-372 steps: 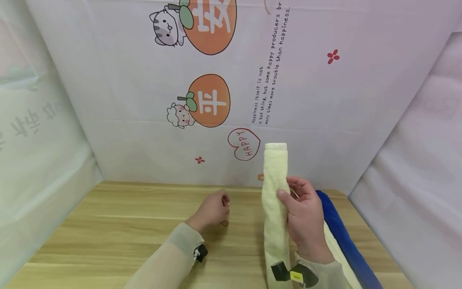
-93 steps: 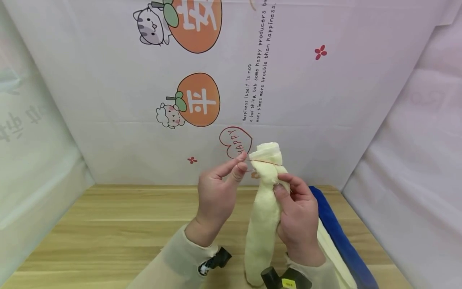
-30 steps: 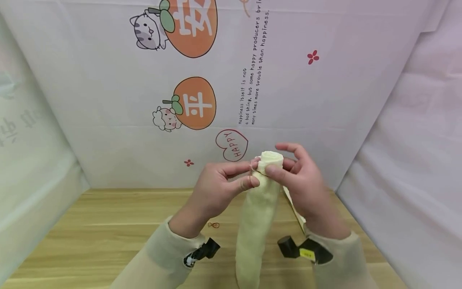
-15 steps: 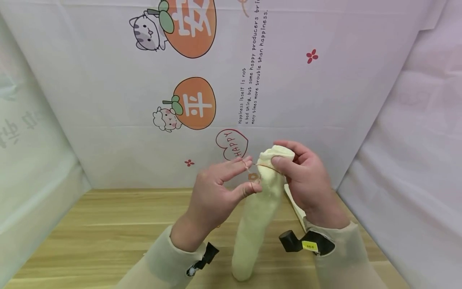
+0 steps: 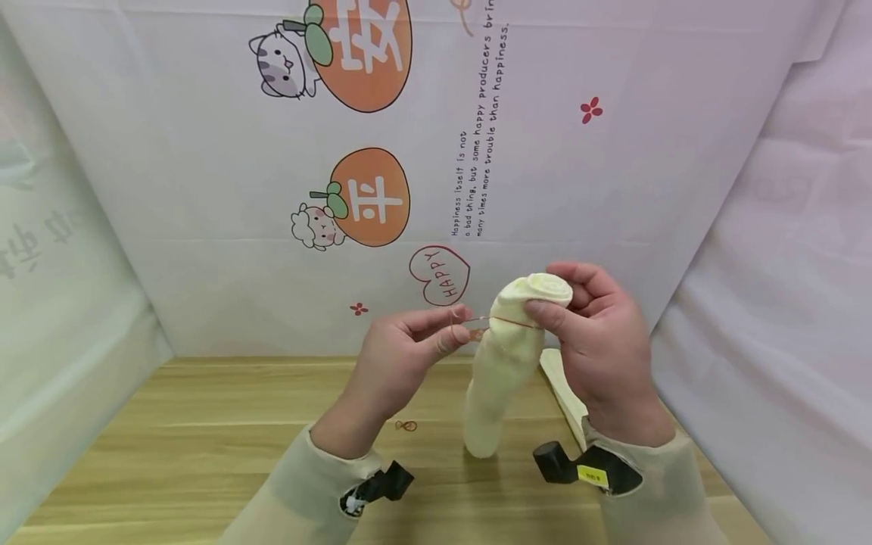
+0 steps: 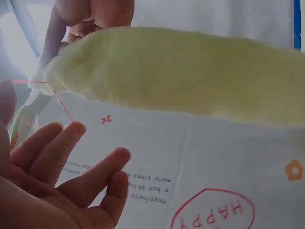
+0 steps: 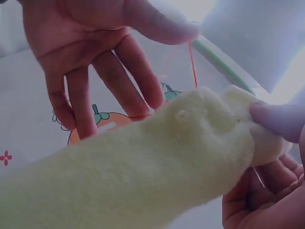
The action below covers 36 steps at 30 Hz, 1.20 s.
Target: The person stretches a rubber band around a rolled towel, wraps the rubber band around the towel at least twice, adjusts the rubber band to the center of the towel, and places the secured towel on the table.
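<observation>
A pale yellow rolled towel leans in front of me, its upper end bent over to the right. My right hand grips that end between thumb and fingers. A thin red rubber band runs round the roll just below the grip. On the left side my left hand holds the band's loop, pulled away from the towel by thumb and fingers. In the left wrist view, strands of the rubber band stretch from the towel to the fingertips. The roll's far side is hidden.
Another cream towel, folded, lies on the wooden table behind the right forearm. Small rubber bands lie left of the roll. White printed cloth walls in the back and sides. A blue strip shows in the left wrist view.
Earlier the left hand was down by the table; it came up with a rubber band, now round the roll. Lately the right hand bent the towel's top rightward, and the left drew the band left.
</observation>
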Available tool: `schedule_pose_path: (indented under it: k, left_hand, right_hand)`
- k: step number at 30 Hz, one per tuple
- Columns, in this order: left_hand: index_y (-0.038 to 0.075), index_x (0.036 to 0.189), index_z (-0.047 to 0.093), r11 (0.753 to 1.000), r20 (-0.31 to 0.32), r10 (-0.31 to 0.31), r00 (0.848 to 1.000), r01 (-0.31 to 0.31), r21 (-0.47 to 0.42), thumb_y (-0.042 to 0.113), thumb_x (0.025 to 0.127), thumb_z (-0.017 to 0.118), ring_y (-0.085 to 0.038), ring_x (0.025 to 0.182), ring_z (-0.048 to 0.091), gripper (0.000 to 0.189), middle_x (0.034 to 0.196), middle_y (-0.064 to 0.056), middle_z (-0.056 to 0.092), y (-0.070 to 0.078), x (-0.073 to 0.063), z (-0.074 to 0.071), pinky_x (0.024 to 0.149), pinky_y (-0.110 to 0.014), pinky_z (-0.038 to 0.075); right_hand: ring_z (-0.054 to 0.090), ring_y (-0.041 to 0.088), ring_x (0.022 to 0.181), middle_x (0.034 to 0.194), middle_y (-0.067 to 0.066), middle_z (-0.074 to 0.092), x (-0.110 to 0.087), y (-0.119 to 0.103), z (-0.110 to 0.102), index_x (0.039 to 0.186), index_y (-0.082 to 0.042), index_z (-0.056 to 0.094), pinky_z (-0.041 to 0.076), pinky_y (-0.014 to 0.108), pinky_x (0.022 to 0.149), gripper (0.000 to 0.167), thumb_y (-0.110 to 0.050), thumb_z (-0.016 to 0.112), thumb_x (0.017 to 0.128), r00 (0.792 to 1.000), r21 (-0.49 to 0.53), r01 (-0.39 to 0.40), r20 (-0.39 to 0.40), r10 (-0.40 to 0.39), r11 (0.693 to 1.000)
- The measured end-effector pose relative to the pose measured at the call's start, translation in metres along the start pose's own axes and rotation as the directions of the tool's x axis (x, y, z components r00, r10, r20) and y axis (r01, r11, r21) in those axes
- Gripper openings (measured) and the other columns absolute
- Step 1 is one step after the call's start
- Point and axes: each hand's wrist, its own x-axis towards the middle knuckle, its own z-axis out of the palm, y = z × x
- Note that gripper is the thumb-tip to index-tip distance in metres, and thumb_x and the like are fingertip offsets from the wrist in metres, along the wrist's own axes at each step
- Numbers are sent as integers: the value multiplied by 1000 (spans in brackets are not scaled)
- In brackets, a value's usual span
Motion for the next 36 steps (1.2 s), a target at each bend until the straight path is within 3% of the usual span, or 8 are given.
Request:
schedule_pose_path:
  k: [5,9,12,21,25,30,33,36]
  left_hand:
    - [23,120,74,970,85,1,996,-22,241,39,79,85,-1,105,62,46,117,15,68,15,1,-6,91,-33,51]
    - [28,123,73,879,87,16,996,-55,474,52,73,85,-3,57,47,57,73,12,68,31,3,-7,72,-31,51]
    - [26,124,72,847,92,26,995,-71,526,53,72,85,-9,42,22,60,51,4,55,38,5,-6,57,-29,46]
    - [20,126,71,841,122,69,990,-124,526,49,68,90,-7,38,20,68,37,3,42,42,6,-2,38,-25,25]
    - [20,126,71,758,177,110,978,-198,622,51,71,87,-6,42,29,66,51,9,57,43,8,1,42,-24,31]
    - [19,131,68,654,242,121,963,-261,710,52,74,84,-6,43,31,67,50,14,52,48,9,2,44,-25,34]
    - [21,132,67,627,245,123,962,-266,732,49,75,84,-5,47,39,65,54,14,57,49,9,3,46,-24,38]
    - [21,129,69,563,255,184,949,-315,764,46,76,85,-4,56,51,61,79,13,71,48,10,6,55,-24,43]
  right_hand:
    - [69,19,76,92,14,73,-6,3,3,102,6,68,57,27,64,31,15,80,74,988,-209,85,143,-55,974]
    - [70,21,78,90,16,73,-6,3,5,98,7,70,56,26,64,27,14,81,74,962,-294,192,246,-120,936]
    - [70,22,83,91,13,73,-5,2,7,96,4,73,56,27,68,24,10,82,75,951,-365,226,283,-123,903]
    - [71,20,89,89,3,75,-6,-1,10,97,-2,79,57,30,72,24,0,86,74,947,-485,176,320,-13,856]
    - [69,15,96,98,0,75,-6,3,9,98,-5,79,55,27,81,26,1,86,73,915,-535,255,403,-21,805]
    - [67,19,102,108,6,72,-6,8,5,105,1,76,56,29,80,29,11,78,78,873,-424,282,485,-46,861]
    - [65,24,103,113,8,69,-7,6,3,112,0,74,56,31,78,27,10,69,87,866,-377,198,499,19,905]
    - [60,31,109,117,15,65,-9,3,4,113,3,72,54,34,85,22,6,62,93,862,-305,74,498,93,950]
